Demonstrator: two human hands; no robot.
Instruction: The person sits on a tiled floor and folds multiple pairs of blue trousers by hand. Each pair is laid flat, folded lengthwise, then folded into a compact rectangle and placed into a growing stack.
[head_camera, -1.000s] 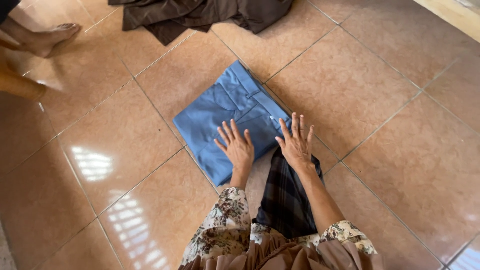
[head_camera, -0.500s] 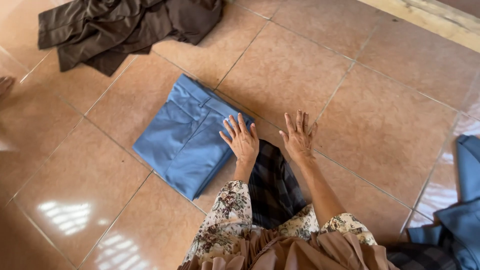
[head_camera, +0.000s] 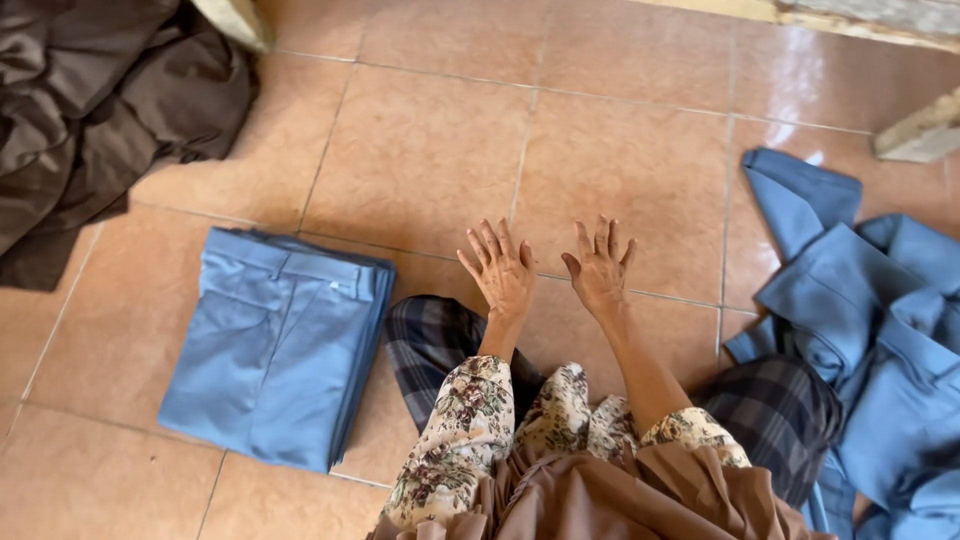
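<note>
While both hands hover palm-down, nothing is held. Details:

left hand (head_camera: 503, 270): fingers spread wide, flat over the tile floor (head_camera: 420, 150), holding nothing; whether the palm touches the tile, cannot tell.
right hand (head_camera: 598, 268): same pose, fingers fanned, empty, just beside the left one with a narrow gap between them.
sleeves (head_camera: 455, 430): floral print, cover both forearms down to near the wrists.
folded trousers (head_camera: 275, 345): blue, folded into a neat flat rectangle, lying on the floor to the left of the left hand, near but apart from it; waistband end points away from the person.
checked cloth (head_camera: 430, 345): dark plaid, lies under the forearms, its left edge just beside the folded trousers; more of it shows by the right elbow, against the blue pile.
brown cloth (head_camera: 600, 500): bunched at the bottom edge, under the sleeves, closest to the camera.
blue pile (head_camera: 870, 320): loose, unfolded blue clothes heaped on the floor at the right, near the right forearm, well apart from the folded trousers.
dark pile (head_camera: 90, 110): brown-black clothes crumpled at the top left corner, beyond the folded trousers, not touching them.
floor: glossy orange-brown tiles with pale grout lines, light glare at the top right.
step (head_camera: 925, 130): pale edge of something at the far right, kind unclear.
</note>
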